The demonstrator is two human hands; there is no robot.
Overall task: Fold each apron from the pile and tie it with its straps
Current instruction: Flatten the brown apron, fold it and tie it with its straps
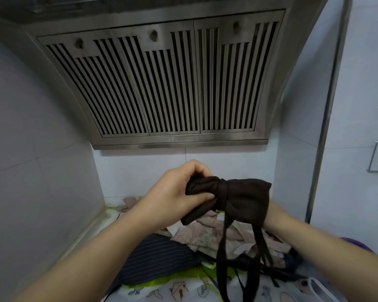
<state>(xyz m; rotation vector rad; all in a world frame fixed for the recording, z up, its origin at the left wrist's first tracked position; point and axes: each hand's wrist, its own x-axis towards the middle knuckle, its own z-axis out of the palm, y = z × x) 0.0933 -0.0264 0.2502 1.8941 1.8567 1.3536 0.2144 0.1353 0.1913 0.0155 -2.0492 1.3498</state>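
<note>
I hold a folded dark brown apron (242, 199) in the air, cinched at its middle by its own strap. My left hand (177, 190) grips the bundle's left end, thumb pressed on the cloth. My right hand is hidden behind the bundle's right end; only its wrist (277, 216) shows. Two long brown straps (223, 253) hang loose from the bundle down to the pile. Below lies the pile of aprons (205, 236): a pink patterned one, a dark pinstriped one (157, 258) and a white printed one with green trim (183, 288).
A steel range hood (162, 83) hangs right above and behind the bundle. White tiled walls close in at left and back. A steel pole (327, 105) and a wall hook (373, 158) stand at right. A purple object (356, 243) peeks out beside my right forearm.
</note>
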